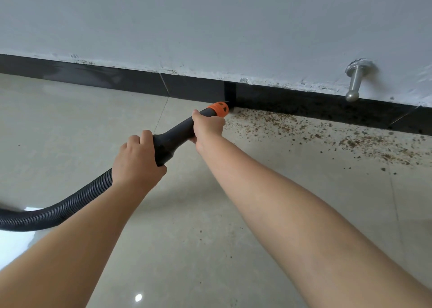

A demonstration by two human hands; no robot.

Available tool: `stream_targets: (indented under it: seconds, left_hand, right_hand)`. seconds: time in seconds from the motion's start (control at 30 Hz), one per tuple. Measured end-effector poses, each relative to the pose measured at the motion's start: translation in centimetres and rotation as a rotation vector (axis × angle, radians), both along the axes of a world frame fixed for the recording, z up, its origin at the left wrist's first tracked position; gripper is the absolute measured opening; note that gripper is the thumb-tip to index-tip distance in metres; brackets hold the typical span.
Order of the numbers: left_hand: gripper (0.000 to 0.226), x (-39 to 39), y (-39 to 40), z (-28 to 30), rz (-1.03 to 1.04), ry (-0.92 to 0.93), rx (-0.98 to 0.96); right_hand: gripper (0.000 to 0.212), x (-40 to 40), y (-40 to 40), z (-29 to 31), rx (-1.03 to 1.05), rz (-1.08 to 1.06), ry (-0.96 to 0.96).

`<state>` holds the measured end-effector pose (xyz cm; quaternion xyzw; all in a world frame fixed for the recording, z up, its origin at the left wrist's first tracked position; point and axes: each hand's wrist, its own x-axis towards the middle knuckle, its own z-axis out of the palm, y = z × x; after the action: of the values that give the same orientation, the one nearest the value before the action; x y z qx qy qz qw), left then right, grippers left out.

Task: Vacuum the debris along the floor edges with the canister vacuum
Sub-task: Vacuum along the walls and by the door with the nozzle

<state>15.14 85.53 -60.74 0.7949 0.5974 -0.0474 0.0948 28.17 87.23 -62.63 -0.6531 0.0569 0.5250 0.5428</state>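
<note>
Hose [58,208], ribbed, trailing off left. Left hand [136,159] clamped on black wand [174,136]; right hand [207,126] wrapped behind orange collar [219,109]. Best kept low, tip tight against black baseboard [304,104], swept slowly rightward. Brown crumbly debris [327,130] strewn along floor edge, right of nozzle.

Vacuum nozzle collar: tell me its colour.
Orange collar on a black nozzle, clearest in the head view.

Two hands [138,158], one vacuum hose [58,210], one door stopper [354,82].
</note>
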Motion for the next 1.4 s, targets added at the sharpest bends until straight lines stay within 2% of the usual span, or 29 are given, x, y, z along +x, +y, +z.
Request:
stream_targets:
  seconds: [0.43,0.9,1.07,1.17,1.4]
  left_hand:
    - [0.047,5.0,-2.8,-0.9,-0.133,-0.019,0.005]
    - [0.044,9.4,-4.4,-2.9,-0.312,-0.068,0.022]
    - [0.041,9.3,-4.7,-3.1,-0.346,-0.105,0.053]
    - [0.041,8.0,-4.9,-3.2,-0.374,-0.193,0.121]
    - [0.043,3.8,-3.8,-3.1,-0.211,-0.287,0.159]
  right_hand:
    - [0.061,5.7,-4.5,0.0,-0.086,-0.122,0.007]
    - [0.061,10.0,-8.6,-0.4,-0.077,-0.291,-0.014]
    - [0.062,10.1,-8.9,-0.1,-0.092,-0.311,-0.012]
    - [0.058,9.6,-9.0,0.1,-0.065,-0.291,-0.012]
    - [0.058,5.8,-6.3,1.5,-0.017,-0.149,-0.036]
